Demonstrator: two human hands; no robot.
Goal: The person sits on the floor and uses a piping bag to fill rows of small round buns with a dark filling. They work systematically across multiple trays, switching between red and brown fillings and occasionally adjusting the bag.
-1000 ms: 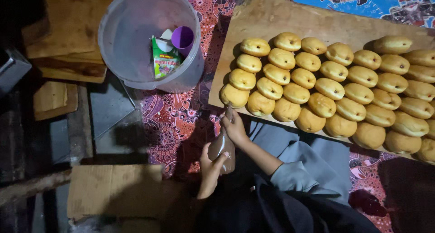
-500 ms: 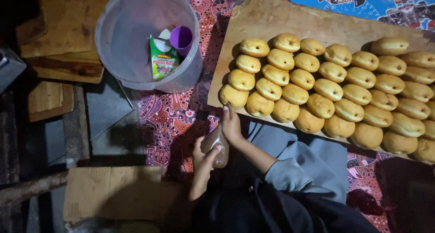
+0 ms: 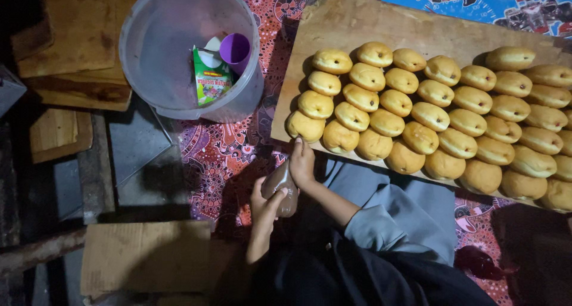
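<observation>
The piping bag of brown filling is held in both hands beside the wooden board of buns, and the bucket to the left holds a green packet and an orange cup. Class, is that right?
Not quite. The cup in the bucket is purple, not orange, as the head view shows. The rest stands: both hands, left hand and right hand, hold the piping bag beside the wooden board of buns, and a green packet lies in the bucket.
</observation>
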